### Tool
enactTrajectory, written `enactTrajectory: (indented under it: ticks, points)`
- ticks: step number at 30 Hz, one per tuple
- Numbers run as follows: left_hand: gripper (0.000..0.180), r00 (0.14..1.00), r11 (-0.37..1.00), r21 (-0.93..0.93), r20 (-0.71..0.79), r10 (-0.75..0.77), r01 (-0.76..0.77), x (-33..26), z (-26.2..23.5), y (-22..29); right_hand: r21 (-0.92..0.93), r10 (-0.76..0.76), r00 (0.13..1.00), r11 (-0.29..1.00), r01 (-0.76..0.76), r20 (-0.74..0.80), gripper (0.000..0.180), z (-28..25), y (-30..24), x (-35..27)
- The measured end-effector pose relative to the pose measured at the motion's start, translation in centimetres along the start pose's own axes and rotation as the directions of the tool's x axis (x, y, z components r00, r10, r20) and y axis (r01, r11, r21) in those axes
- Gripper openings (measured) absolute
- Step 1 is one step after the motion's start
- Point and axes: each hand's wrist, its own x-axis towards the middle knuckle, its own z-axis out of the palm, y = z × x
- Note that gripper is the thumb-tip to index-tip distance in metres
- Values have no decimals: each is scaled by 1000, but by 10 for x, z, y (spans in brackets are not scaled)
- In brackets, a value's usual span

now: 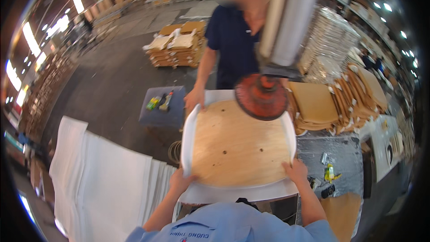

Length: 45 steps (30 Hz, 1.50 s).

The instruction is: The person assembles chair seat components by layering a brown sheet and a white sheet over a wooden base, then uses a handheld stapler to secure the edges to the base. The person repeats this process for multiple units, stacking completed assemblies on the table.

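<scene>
Foam-edged board (242,141), held at two near corners.
White foam sheets (116,170) lie left of the left hand (181,181), its fingers clamped on the board's near-left edge; a red disc (262,97) shows ahead, between the hands; the right hand (296,171) clamps the near-right edge. Uneven pulling could perhaps slip the white edging (189,139) off.

It's honey-toned grain, dark-spotted, on the wooden panel (242,134), white on the sheet beneath (242,192), rusty red on the dark-rimmed disc (260,97), navy on the co-worker's shirt (235,47), pale blue on the wearer's shirt (224,222)!
</scene>
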Motion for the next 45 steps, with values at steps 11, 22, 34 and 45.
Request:
enactTrajectory:
  ticks: [11, 22, 34, 45]
  points:
    - [75, 999, 980, -196, -9, -38, 36, -13, 5, 3, 107, 23, 999, 994, -27, 40, 75, 0, 3, 6]
    - [61, 998, 996, -74, -37, -57, 54, -7, -4, 8, 182, 43, 994, 981, -61, 101, 71, 2, -1, -4]
    - [70, 998, 997, -62, -39, -56, 54, -11, -4, -2, 208, 12, 998, 978, -25, 63, 71, 20, 7, 1]
    - [22, 968, 426, -887, 85, -234, 180, 4, -4, -38, 756, 213, 799, 259, -601, 562, 26, 30, 89, 6]
